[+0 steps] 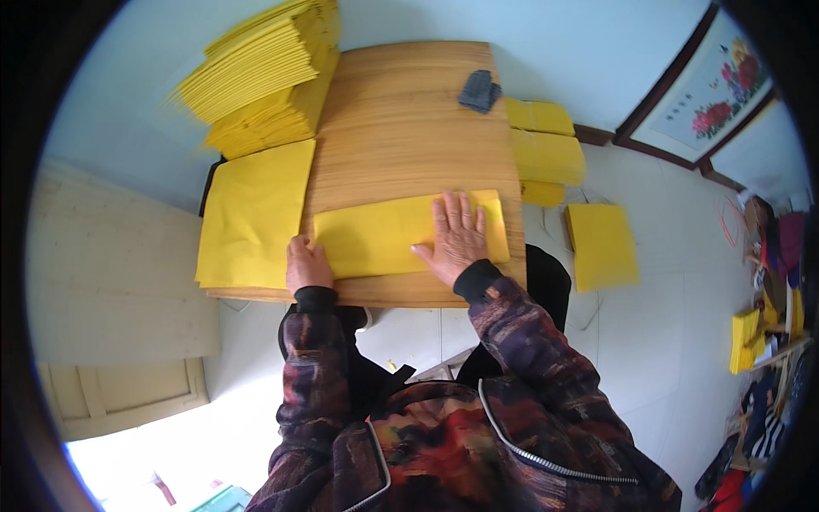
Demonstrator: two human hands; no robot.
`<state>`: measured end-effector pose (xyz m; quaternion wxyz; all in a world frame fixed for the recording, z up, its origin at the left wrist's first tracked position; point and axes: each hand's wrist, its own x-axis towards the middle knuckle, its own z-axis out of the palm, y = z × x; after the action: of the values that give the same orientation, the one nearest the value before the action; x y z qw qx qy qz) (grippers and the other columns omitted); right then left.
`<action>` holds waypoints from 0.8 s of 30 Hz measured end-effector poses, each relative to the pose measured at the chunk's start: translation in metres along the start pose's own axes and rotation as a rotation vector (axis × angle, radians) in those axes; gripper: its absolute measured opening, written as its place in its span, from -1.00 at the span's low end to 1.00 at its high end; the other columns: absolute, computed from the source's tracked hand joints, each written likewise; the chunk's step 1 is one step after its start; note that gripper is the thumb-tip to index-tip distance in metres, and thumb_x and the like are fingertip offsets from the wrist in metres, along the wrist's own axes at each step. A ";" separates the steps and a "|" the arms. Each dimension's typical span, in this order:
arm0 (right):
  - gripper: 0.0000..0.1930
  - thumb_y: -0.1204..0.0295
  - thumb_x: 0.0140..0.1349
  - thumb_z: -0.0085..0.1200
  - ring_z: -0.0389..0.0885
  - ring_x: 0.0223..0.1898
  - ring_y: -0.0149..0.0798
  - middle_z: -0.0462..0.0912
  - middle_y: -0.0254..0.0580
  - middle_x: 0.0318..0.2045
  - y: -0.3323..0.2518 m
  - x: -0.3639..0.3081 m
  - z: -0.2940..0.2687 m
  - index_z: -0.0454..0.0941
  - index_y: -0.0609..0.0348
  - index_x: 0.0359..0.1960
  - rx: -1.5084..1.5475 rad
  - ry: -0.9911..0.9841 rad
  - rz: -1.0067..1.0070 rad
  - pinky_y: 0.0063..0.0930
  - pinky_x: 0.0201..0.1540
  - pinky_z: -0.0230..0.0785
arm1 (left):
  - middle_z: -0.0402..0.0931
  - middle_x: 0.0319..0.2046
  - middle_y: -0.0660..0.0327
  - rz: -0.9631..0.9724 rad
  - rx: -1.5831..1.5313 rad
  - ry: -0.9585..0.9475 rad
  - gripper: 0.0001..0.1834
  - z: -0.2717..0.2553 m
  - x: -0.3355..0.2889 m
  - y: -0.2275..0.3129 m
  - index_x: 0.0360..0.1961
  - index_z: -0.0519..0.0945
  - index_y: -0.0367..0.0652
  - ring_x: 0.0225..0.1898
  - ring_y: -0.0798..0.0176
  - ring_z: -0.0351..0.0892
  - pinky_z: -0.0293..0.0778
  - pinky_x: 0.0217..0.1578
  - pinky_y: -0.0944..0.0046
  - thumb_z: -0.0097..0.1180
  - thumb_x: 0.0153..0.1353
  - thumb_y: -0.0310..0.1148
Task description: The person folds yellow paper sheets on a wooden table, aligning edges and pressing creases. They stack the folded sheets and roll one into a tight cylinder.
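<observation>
A long folded strip of yellow paper (375,235) lies across the near part of the wooden table. My right hand (459,239) rests palm down on its right end, fingers stretched and spread. At the strip's left end is my left hand (307,264), its fingers curled in and its thumb toward the strip. This hand also borders a flat pile of larger yellow sheets (254,213) on the left. Whatever its fingers pinch, if anything, is hidden.
Tall stacks of folded yellow paper (264,72) stand at the far left. A dark grey cloth item (480,91) lies on the wooden table (409,111) at the far right. Yellow bundles (546,154) sit beyond the right edge, another yellow stack (601,247) nearby. A framed flower picture (708,94) leans against the wall.
</observation>
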<state>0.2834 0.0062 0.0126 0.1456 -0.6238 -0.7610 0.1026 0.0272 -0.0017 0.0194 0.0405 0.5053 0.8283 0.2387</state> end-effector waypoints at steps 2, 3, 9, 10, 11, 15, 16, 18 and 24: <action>-0.09 -0.12 0.12 0.08 -0.20 0.45 0.09 -0.05 -0.01 0.42 0.002 0.001 0.006 0.06 0.21 0.37 -0.025 -0.017 0.006 0.14 0.41 -0.41 | 0.38 0.09 0.08 0.234 0.051 0.144 -0.60 0.000 -0.020 0.018 0.07 0.45 -0.04 0.10 -0.08 0.37 0.36 0.04 0.02 0.08 0.17 -0.34; -0.10 -0.12 0.13 0.07 -0.20 0.45 0.09 -0.05 -0.01 0.42 0.003 0.001 0.009 0.06 0.21 0.37 -0.027 0.016 -0.009 0.14 0.41 -0.42 | 0.35 0.15 0.06 0.380 0.075 0.082 -0.55 0.006 -0.029 0.033 0.14 0.42 -0.09 0.17 -0.07 0.29 0.23 0.15 -0.02 0.04 0.20 -0.34; -0.23 0.00 0.20 -0.10 -0.20 0.46 0.04 -0.06 -0.09 0.43 0.010 0.005 0.020 0.07 0.14 0.38 -0.315 0.172 -0.060 0.10 0.41 -0.40 | 0.14 0.35 0.07 0.697 -0.151 -0.329 -0.37 0.052 -0.067 0.104 0.29 0.27 -0.17 0.40 0.04 0.02 -0.06 0.36 0.01 -0.03 0.27 -0.08; -0.24 0.01 0.20 -0.11 -0.20 0.46 0.03 -0.05 -0.10 0.43 0.008 0.004 0.019 0.07 0.13 0.38 -0.272 0.080 -0.014 0.10 0.41 -0.40 | 0.12 0.36 0.06 0.678 -0.121 -0.339 -0.36 0.051 -0.064 0.100 0.29 0.26 -0.17 0.41 0.05 0.01 -0.09 0.37 0.01 -0.03 0.27 -0.07; -0.20 -0.02 0.18 -0.04 -0.20 0.45 0.04 -0.05 -0.09 0.43 0.008 0.002 0.017 0.06 0.14 0.38 -0.181 -0.003 0.009 0.11 0.41 -0.40 | 0.08 0.39 0.11 0.660 -0.006 -0.335 -0.29 0.046 -0.056 0.087 0.33 0.22 -0.18 0.43 0.12 -0.04 -0.13 0.38 0.03 -0.11 0.29 0.05; -0.13 -0.08 0.14 0.07 -0.19 0.45 0.05 -0.06 -0.08 0.43 0.005 0.000 0.005 0.06 0.17 0.37 -0.094 -0.026 0.019 0.11 0.41 -0.38 | 0.04 0.41 0.15 0.539 0.111 -0.283 -0.28 0.025 -0.022 0.038 0.35 0.17 -0.16 0.44 0.14 -0.06 -0.13 0.38 0.05 -0.12 0.29 0.05; -0.12 -0.09 0.13 0.09 -0.19 0.45 0.05 -0.07 -0.08 0.43 0.006 0.000 0.002 0.06 0.17 0.37 -0.065 0.004 -0.002 0.11 0.41 -0.37 | 0.03 0.41 0.17 0.526 0.106 -0.268 -0.29 0.022 -0.017 0.031 0.35 0.17 -0.14 0.44 0.14 -0.05 -0.13 0.38 0.05 -0.11 0.28 0.03; -0.16 -0.06 0.18 0.05 -0.15 0.44 0.04 -0.03 -0.04 0.42 0.006 -0.001 -0.006 0.08 0.20 0.36 -0.119 -0.014 0.025 0.06 0.41 -0.34 | 0.03 0.41 0.17 0.503 0.096 -0.257 -0.29 0.023 -0.014 0.026 0.36 0.17 -0.14 0.44 0.15 -0.06 -0.13 0.38 0.05 -0.11 0.28 0.02; -0.29 0.05 0.22 -0.03 0.06 0.39 0.06 0.22 0.07 0.32 -0.065 0.015 0.012 0.23 0.35 0.27 0.127 0.034 -0.033 0.05 0.39 -0.18 | -0.01 0.43 0.21 0.509 0.167 -0.235 -0.31 0.030 -0.014 0.023 0.37 0.15 -0.08 0.44 0.16 -0.07 -0.16 0.39 0.05 -0.10 0.27 -0.03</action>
<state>0.2165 0.0086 0.0248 0.1993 -0.6025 -0.7605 0.1376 0.0621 0.0055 0.0003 0.0332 0.7226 0.6814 0.1118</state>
